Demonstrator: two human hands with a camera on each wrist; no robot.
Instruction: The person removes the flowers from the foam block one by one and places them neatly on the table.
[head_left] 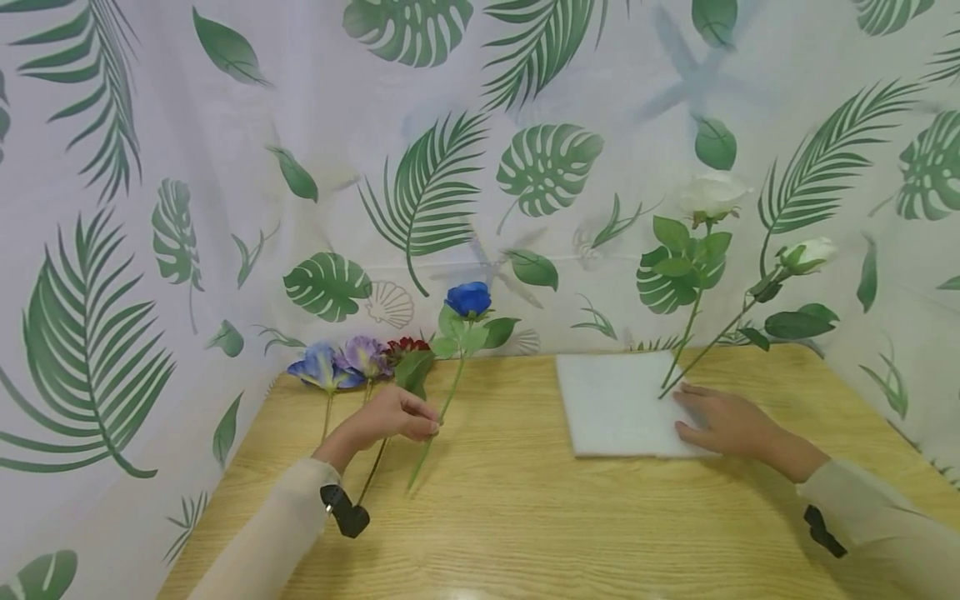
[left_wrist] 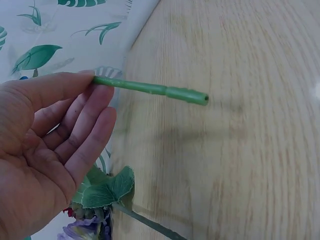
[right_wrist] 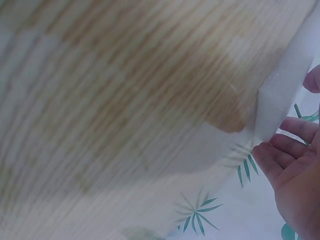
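Observation:
In the head view, my left hand (head_left: pixel 397 414) pinches the green stem of a blue rose (head_left: pixel 468 300) between thumb and fingertips. The rose tilts over the table, bloom up. In the left wrist view, the bare lower end of the stem (left_wrist: pixel 170 92) sticks out past my fingertips. My right hand (head_left: pixel 731 423) rests at the right side of a white foam block (head_left: pixel 615 408), its fingers extended. The right wrist view has those fingertips against the foam's side (right_wrist: pixel 277 95). Two white roses, one fuller bloom (head_left: pixel 712 196) and one smaller (head_left: pixel 806 256), lean rightward with their stem ends at the foam.
Behind my left hand lie a blue flower (head_left: pixel 326 367), a purple flower (head_left: pixel 365 357) and a dark red flower (head_left: pixel 405 348), stems toward me. A leaf-patterned curtain (head_left: pixel 450 167) hangs along the back and sides of the wooden table (head_left: pixel 510 525).

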